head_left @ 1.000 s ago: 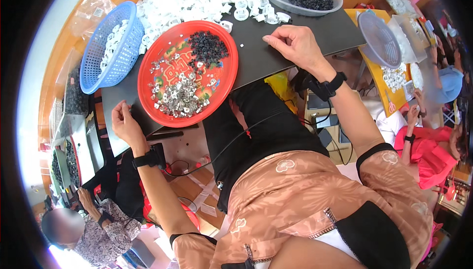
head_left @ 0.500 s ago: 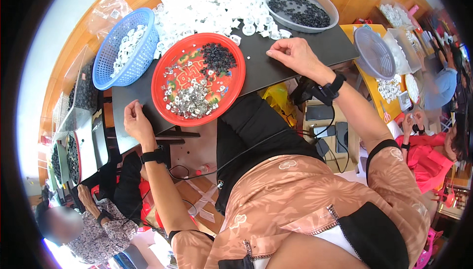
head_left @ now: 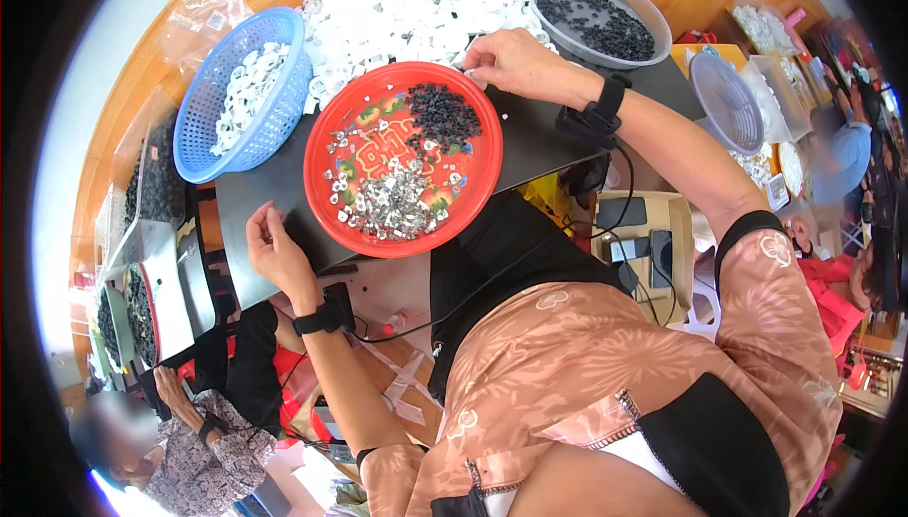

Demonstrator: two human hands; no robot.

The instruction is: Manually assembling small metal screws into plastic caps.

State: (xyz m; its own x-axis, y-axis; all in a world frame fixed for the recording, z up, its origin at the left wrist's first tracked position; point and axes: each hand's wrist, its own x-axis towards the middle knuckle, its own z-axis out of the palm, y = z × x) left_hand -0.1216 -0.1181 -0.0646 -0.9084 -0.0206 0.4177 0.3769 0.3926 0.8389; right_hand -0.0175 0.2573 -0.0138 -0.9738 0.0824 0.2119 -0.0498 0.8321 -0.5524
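A round red tray (head_left: 320, 143) lies on the dark table, holding a heap of small silvery metal pieces (head_left: 392, 205) at its near side and black bits (head_left: 442, 117) at its upper right. By the tray's upper right rim, my right hand (head_left: 520, 65) is closed, its fingertips pinched on a small white plastic part beside the white pile. My left hand (head_left: 282, 254) is at the table's front edge, left of the tray. Its fingers are loosely curled, thumb and forefinger apart, and I see nothing between them.
A big pile of white plastic parts (head_left: 407, 6) covers the back of the table. A blue basket (head_left: 189, 129) with white parts stands left; a grey basin (head_left: 657, 20) with black bits stands back right. Other people sit at both sides. A cable runs across my lap.
My right hand has moved left from the bare tabletop to the white pile by the tray's rim. My left hand's thumb and forefinger have parted. The whole view has shifted slightly.
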